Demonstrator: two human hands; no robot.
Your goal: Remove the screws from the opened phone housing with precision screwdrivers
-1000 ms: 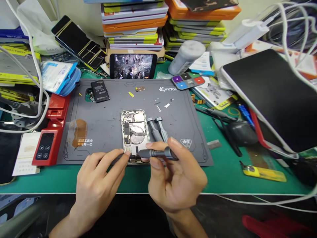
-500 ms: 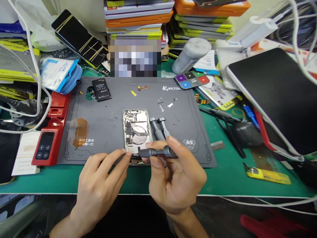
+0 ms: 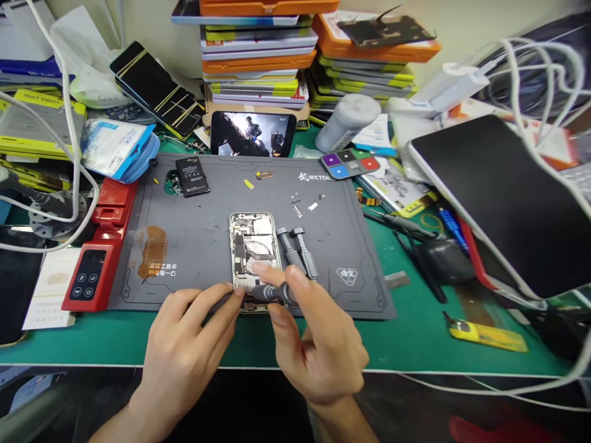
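An opened smartphone (image 3: 253, 246) lies on the grey work mat (image 3: 318, 246), its inner parts exposed. My left hand (image 3: 189, 332) has its fingertips pressed together on the phone's lower left edge. In my right hand (image 3: 318, 344) is a dark screwdriver (image 3: 272, 293), pinched between thumb and fingers, its front end over the lower part of the phone. The screwdriver's tip is too small to make out. Two more screwdrivers (image 3: 295, 253) lie just right of the phone. Small metal pieces (image 3: 298, 210) are farther up the mat, and a black battery (image 3: 192, 176) lies at its upper left.
A phone with a lit screen (image 3: 253, 134) leans at the back before stacked boxes (image 3: 258, 61). A red device (image 3: 87, 277) borders the mat's left side. To the right are a large black-screened tablet (image 3: 498, 203), tools and a yellow-handled item (image 3: 489, 335). White cables hang at both sides.
The screwdriver has swung to a steeper angle, its handle end shifting left along with my right hand. My left hand keeps its place on the phone. The camera view has shifted slightly.
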